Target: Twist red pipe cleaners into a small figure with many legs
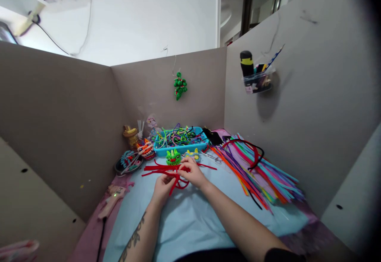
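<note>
Light blue cloth (196,218) covers the tabletop nearest the person, whose tattooed left forearm and bare right forearm reach forward over it. The left hand (164,189) has thumb and fingers pinched together on red pipe cleaners (177,178), which stick out past its fingertips on the right side. The right hand (193,172), palm down and slightly farther out, has its fingertips drawn together on the same red strands, so the piece sits between the two hands, with a bent loop hanging just beneath the right one. Loose red stems (157,168) lie flat just beyond the left hand, pointing sideways.

To the left, a pink power strip (113,202) shows a small green light. To the right, well apart from the hands, a thick fan of multicoloured pipe cleaners (253,174) spreads across the cloth.

Just beyond the fingers sits a green fuzzy animal head (173,157), with a yellow-and-blue piece (194,154) beside it. Behind them, a blue tray (166,151) holds a tangle of coloured stems. Farther back, a green beaded-looking ornament (179,85) hangs against the grey partition (143,83), and a clear tub (257,83) of tools hangs on the right panel.
</note>
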A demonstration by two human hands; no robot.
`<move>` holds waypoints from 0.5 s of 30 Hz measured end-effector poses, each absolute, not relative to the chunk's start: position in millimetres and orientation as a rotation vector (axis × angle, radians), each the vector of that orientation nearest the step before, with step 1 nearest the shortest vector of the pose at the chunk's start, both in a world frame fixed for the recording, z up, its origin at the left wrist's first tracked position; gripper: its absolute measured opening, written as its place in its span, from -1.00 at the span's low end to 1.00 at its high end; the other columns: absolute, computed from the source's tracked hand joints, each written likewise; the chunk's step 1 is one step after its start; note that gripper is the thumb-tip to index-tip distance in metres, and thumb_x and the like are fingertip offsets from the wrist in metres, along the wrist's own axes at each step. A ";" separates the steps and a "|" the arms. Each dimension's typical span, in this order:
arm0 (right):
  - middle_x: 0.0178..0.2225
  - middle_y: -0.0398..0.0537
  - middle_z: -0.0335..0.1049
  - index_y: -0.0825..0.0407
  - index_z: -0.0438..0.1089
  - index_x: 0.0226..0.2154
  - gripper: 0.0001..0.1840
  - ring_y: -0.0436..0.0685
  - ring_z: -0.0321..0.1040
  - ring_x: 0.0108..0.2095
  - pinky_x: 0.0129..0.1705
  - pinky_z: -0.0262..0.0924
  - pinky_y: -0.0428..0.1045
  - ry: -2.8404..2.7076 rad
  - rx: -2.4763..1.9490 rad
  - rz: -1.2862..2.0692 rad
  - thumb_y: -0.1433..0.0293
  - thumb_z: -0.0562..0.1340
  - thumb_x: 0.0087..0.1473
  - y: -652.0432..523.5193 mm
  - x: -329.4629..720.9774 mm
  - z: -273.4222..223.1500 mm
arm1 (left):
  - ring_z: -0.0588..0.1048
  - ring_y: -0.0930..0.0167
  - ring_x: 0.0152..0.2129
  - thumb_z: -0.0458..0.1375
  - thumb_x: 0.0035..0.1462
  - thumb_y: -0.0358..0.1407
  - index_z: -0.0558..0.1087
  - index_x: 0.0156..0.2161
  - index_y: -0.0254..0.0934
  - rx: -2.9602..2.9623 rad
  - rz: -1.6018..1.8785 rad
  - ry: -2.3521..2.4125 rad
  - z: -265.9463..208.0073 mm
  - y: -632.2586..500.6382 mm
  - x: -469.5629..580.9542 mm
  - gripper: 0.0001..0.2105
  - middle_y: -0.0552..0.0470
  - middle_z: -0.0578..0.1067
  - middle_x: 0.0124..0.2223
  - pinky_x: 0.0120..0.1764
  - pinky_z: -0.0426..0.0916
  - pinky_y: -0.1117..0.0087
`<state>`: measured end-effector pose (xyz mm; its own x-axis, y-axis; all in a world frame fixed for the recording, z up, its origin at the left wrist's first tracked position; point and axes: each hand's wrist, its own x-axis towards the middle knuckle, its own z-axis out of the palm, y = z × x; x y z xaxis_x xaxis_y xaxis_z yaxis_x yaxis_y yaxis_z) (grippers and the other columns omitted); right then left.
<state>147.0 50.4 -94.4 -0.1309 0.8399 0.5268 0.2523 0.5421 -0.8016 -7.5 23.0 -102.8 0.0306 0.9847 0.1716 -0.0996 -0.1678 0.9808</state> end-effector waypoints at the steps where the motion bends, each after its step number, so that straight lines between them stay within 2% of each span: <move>1: -0.17 -0.03 0.26 0.02 0.44 -0.55 -0.91 0.16 0.16 -0.06 0.01 0.00 0.09 -1.675 -0.938 0.712 0.34 0.29 -0.14 52.6 147.5 -97.1 | 0.48 0.36 -0.47 0.33 -0.29 -0.25 0.49 -0.39 -0.36 1.276 1.342 1.022 -102.1 23.0 -7.0 -0.72 -0.05 0.55 -0.40 -0.36 0.33 0.41; 4: -0.04 0.02 0.20 0.04 0.43 -0.55 -0.85 0.19 0.14 0.02 0.03 0.01 0.09 -1.657 -0.902 0.888 0.29 0.28 -0.12 58.2 148.2 -104.5 | 0.46 0.41 -0.50 0.31 -0.26 -0.24 0.43 -0.30 -0.33 1.264 1.388 1.013 -101.1 25.0 -5.9 -0.66 0.01 0.51 -0.44 -0.38 0.31 0.43; 6: 0.00 0.04 0.18 0.05 0.42 -0.56 -0.80 0.19 0.14 0.04 0.03 0.03 0.08 -1.606 -0.868 0.968 0.25 0.26 -0.10 61.0 147.6 -108.3 | 0.46 0.41 -0.46 0.31 -0.26 -0.25 0.39 -0.28 -0.30 1.294 1.499 1.029 -100.8 26.6 -6.4 -0.64 0.02 0.50 -0.41 -0.34 0.32 0.41; 8: 0.02 0.06 0.17 0.05 0.41 -0.55 -0.76 0.19 0.15 0.05 0.01 0.05 0.07 -1.526 -0.845 1.028 0.21 0.25 -0.09 63.4 145.7 -111.6 | 0.46 0.40 -0.40 0.30 -0.24 -0.25 0.39 -0.33 -0.28 1.357 1.665 1.118 -100.7 26.8 -7.9 -0.70 0.01 0.49 -0.38 -0.28 0.31 0.41; 10: 0.03 0.09 0.17 0.06 0.40 -0.53 -0.71 0.20 0.17 0.04 0.00 0.08 0.07 -1.414 -0.834 1.075 0.15 0.25 -0.10 66.0 142.7 -114.7 | 0.44 0.41 -0.42 0.26 -0.18 -0.24 0.40 -0.38 -0.28 1.411 1.778 1.236 -101.4 25.2 -9.4 -0.77 0.03 0.47 -0.41 -0.29 0.29 0.43; 12: 0.02 0.10 0.19 0.07 0.40 -0.52 -0.66 0.20 0.19 0.01 0.00 0.08 0.09 -1.311 -0.818 1.111 0.10 0.25 -0.12 68.2 139.3 -117.5 | 0.42 0.43 -0.49 0.23 -0.12 -0.23 0.40 -0.39 -0.28 1.458 1.772 1.300 -103.4 22.3 -9.3 -0.81 0.05 0.45 -0.46 -0.36 0.28 0.44; 15: -0.02 0.11 0.25 0.08 0.39 -0.55 -0.61 0.21 0.24 -0.03 0.00 0.08 0.12 -1.234 -0.790 1.160 0.06 0.25 -0.14 69.0 135.1 -119.7 | 0.46 0.40 -0.45 0.21 -0.09 -0.25 0.41 -0.32 -0.28 1.551 1.683 1.287 -106.9 18.2 -4.9 -0.81 0.00 0.50 -0.39 -0.39 0.29 0.44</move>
